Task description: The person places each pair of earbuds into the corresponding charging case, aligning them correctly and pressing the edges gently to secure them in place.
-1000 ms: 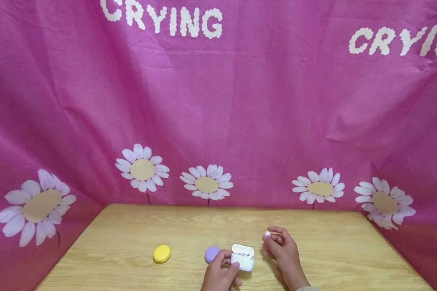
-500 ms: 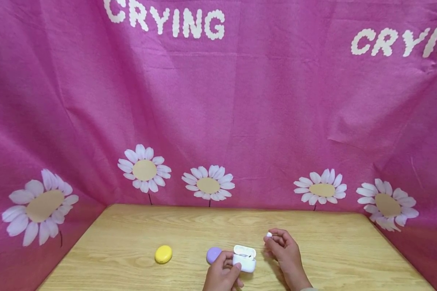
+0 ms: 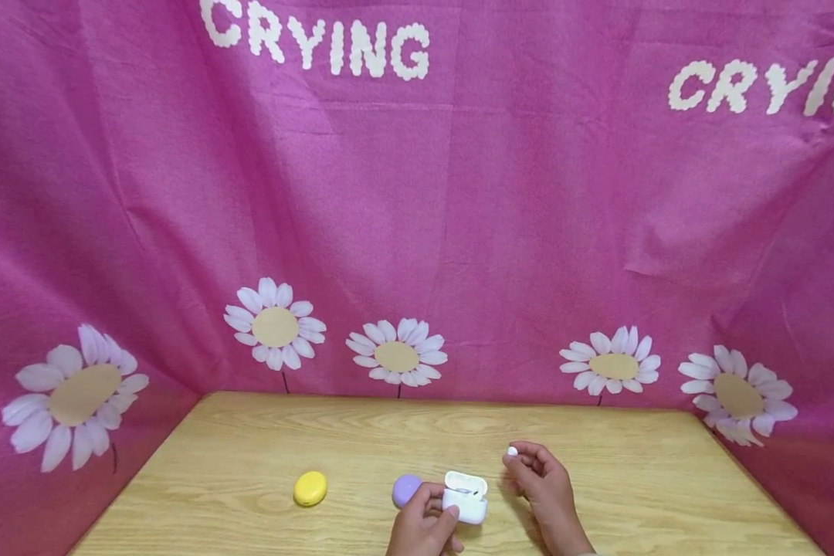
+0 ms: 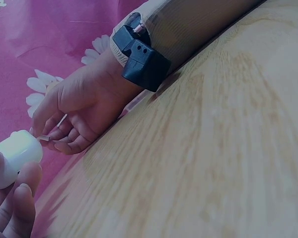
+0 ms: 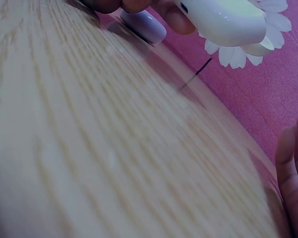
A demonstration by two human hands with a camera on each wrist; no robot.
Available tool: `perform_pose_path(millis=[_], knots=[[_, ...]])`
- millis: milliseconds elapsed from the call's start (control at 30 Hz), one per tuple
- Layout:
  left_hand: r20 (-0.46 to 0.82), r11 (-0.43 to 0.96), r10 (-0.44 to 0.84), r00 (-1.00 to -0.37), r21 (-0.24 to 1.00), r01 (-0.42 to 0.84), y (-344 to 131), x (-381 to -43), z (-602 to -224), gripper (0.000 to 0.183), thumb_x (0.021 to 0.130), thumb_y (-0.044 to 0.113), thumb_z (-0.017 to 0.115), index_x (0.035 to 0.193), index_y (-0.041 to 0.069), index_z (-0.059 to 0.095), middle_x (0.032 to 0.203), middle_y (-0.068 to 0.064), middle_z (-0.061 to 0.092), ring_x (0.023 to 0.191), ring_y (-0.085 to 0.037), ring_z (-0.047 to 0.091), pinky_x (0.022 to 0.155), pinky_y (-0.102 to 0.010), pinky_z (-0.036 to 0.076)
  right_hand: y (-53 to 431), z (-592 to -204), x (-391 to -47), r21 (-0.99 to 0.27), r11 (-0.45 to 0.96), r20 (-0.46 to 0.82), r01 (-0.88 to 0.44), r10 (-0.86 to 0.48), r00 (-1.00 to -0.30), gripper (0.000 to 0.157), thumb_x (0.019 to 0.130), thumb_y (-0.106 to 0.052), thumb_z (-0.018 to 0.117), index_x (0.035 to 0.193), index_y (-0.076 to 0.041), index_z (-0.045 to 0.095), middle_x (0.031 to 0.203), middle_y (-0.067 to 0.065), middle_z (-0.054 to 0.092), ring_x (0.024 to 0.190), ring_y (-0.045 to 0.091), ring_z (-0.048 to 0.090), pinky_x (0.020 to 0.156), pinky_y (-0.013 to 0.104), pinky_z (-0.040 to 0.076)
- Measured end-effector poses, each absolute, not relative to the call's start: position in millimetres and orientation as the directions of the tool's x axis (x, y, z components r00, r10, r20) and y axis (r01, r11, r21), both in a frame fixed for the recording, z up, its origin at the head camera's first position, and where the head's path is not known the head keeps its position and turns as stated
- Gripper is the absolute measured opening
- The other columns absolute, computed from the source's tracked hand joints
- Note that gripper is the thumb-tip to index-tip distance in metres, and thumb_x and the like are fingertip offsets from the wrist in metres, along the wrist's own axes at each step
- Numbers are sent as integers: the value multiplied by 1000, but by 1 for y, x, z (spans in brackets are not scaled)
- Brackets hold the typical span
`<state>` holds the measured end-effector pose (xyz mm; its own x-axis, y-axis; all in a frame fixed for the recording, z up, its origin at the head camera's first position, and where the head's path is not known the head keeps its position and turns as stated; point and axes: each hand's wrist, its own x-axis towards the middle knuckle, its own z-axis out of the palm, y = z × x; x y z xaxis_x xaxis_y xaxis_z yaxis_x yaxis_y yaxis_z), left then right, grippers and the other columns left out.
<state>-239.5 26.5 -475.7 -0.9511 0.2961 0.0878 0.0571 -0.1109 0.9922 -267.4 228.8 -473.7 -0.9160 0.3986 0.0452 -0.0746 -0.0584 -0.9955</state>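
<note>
A white earbud case (image 3: 465, 508) with its lid raised is held above the table by my left hand (image 3: 422, 527), thumb on the front and fingers at the side. Inside the opening a small dark mark shows; what else sits there is too small to tell. To the right, my right hand (image 3: 547, 494) pinches a small white earbud (image 3: 512, 451) between thumb and fingertips, apart from the case. The left wrist view catches the earbud's stem (image 4: 43, 138) at the right fingers. In the right wrist view the case (image 5: 228, 22) appears from below, with a small dark port.
A purple round, flat case-like object (image 3: 406, 489) lies just behind the left hand, partly covered by it. Farther left on the wooden table (image 3: 208, 510) is a similar yellow one (image 3: 310, 489). A pink cloth (image 3: 500, 232) with daisies and lettering hangs around the table.
The head view has shifted slightly. Both hands keep their grips, with case and earbud in nearly the same places relative to each other.
</note>
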Motion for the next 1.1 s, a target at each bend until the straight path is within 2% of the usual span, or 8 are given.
perform_pose_path(millis=[367, 733, 867, 1100], knots=[[114, -135, 313, -943, 988, 75, 26, -240, -475, 24, 89, 5, 62, 109, -4, 52, 84, -6, 60, 52, -8, 58, 50, -18, 47, 228, -472, -267, -997, -51, 34, -58, 395, -918, 39, 86, -9, 71, 120, 3, 58, 86, 4, 65, 70, 14, 61, 60, 26, 53], [116, -116, 303, -946, 990, 84, 24, -239, -477, 26, 88, 7, 63, 110, -4, 53, 84, -6, 63, 52, -8, 60, 52, -20, 49, 227, -473, -266, -997, -45, 34, -56, 394, -918, 37, 84, -9, 72, 118, 1, 61, 86, 6, 67, 68, 16, 64, 59, 25, 52], [123, -117, 308, -943, 989, 90, 23, -239, -477, 26, 89, 7, 62, 110, -4, 53, 84, -6, 62, 52, -8, 60, 52, -20, 49, 227, -473, -266, -997, -46, 38, -61, 385, -922, 37, 85, -11, 72, 119, 0, 62, 89, 7, 67, 73, 16, 65, 63, 27, 53], [109, -113, 312, -944, 991, 77, 24, -240, -476, 26, 89, 8, 62, 111, -4, 53, 85, -6, 62, 53, -8, 60, 53, -20, 50, 227, -475, -265, -993, -79, 53, -91, 388, -920, 39, 84, -8, 73, 119, 4, 60, 90, 9, 65, 77, 16, 67, 69, 31, 57]])
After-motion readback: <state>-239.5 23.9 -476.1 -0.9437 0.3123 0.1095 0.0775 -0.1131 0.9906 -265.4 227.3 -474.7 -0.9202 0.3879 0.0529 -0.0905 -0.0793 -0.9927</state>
